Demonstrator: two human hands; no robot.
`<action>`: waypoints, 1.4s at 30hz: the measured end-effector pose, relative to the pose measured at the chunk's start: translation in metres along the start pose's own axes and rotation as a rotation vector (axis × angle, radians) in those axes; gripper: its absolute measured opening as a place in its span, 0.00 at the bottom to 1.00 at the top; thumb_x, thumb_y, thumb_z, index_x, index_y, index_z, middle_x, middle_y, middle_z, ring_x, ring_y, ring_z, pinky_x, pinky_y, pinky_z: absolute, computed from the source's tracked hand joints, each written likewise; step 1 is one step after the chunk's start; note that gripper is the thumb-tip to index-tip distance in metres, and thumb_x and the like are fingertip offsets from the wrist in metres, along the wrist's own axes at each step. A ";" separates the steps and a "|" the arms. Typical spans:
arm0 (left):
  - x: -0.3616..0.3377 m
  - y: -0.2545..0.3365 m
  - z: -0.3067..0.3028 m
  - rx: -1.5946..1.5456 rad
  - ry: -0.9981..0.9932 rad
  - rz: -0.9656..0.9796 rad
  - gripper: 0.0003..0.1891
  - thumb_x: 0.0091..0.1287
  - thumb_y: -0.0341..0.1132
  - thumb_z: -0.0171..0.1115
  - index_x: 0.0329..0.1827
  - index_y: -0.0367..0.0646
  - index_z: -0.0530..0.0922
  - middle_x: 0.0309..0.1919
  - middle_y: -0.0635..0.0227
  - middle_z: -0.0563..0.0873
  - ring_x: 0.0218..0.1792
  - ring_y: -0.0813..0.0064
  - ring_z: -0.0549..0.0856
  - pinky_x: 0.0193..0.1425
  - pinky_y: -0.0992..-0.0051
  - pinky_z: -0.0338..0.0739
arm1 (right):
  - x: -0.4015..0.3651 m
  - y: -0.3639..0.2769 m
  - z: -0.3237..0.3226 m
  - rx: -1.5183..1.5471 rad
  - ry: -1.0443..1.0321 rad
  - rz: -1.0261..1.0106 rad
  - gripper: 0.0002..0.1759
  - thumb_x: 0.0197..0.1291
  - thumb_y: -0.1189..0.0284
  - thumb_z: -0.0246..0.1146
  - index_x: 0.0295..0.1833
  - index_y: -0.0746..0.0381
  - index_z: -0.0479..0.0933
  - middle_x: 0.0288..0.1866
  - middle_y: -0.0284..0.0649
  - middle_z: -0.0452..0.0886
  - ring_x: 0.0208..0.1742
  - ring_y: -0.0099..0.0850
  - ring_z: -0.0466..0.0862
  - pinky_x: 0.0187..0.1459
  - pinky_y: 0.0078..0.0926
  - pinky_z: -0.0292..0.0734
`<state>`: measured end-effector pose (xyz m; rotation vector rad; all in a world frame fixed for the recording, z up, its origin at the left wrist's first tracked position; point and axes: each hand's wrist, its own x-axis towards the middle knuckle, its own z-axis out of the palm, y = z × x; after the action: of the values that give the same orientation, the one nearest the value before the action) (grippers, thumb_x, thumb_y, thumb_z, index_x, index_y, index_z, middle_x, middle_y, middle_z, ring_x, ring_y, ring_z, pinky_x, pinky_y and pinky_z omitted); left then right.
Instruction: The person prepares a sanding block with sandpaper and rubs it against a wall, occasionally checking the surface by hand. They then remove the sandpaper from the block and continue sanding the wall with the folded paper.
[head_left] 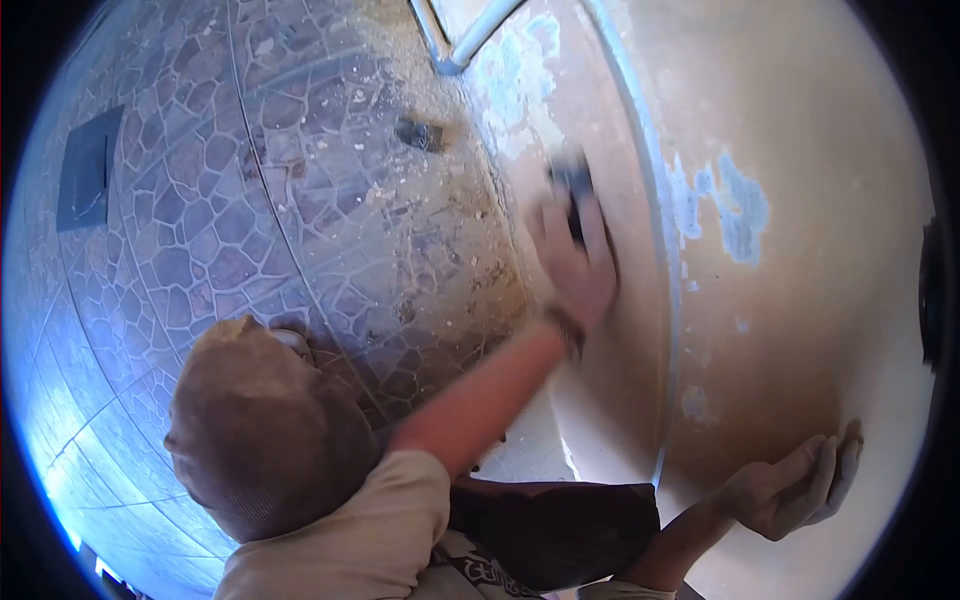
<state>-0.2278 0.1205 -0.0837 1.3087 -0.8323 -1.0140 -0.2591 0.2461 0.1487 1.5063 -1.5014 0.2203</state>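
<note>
My left hand [580,260], with a dark band on its wrist, grips a dark hand tool [572,185] against the lower part of the wall [630,400]. Motion blurs the tool's far end, so its exact type is unclear. Above the tool are pale blue-white patches [515,75] where the wall's coating is gone. At the lower right, my right hand [795,488] leans on the upper wall, its fingers slightly bent and nothing visible in it.
Stone-patterned flooring [210,200] fills the left, with crumbs and dust along the wall's foot. A dark lump [420,134] lies there. Pipes [455,60] meet near the top. A grey square plate [90,170] is far left. Brown cloth [265,430] bulges at the lower left.
</note>
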 end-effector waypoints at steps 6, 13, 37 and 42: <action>0.087 0.008 0.014 0.072 -0.099 -0.127 0.19 0.73 0.42 0.52 0.46 0.28 0.74 0.50 0.45 0.72 0.49 0.49 0.73 0.57 0.57 0.67 | 0.003 -0.001 0.005 -0.122 0.048 -0.015 0.06 0.61 0.87 0.58 0.42 0.76 0.77 0.50 0.55 0.76 0.51 0.50 0.82 0.53 0.38 0.84; 0.028 -0.001 0.004 -0.056 -0.125 -0.131 0.15 0.72 0.39 0.54 0.45 0.32 0.75 0.46 0.48 0.74 0.47 0.54 0.74 0.52 0.60 0.69 | -0.004 -0.001 0.019 0.035 0.264 0.009 0.05 0.61 0.84 0.59 0.40 0.76 0.78 0.47 0.57 0.79 0.46 0.47 0.85 0.49 0.35 0.84; 0.045 0.022 0.014 -0.205 -0.036 -0.017 0.11 0.69 0.35 0.58 0.33 0.33 0.73 0.34 0.57 0.72 0.36 0.62 0.71 0.45 0.66 0.66 | 0.025 -0.075 0.081 -0.114 -0.241 -0.108 0.09 0.61 0.72 0.61 0.46 0.59 0.83 0.66 0.55 0.73 0.71 0.50 0.68 0.75 0.48 0.46; 0.114 0.034 0.023 -0.131 -0.039 -0.016 0.13 0.70 0.36 0.58 0.43 0.31 0.75 0.38 0.48 0.74 0.42 0.53 0.75 0.49 0.56 0.70 | 0.022 -0.074 0.080 -0.128 -0.240 -0.080 0.07 0.59 0.75 0.62 0.42 0.58 0.83 0.64 0.56 0.74 0.68 0.50 0.72 0.75 0.48 0.47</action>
<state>-0.2041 0.0051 -0.0546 1.1896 -0.7729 -1.0916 -0.2303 0.1587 0.0864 1.5262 -1.6063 -0.1065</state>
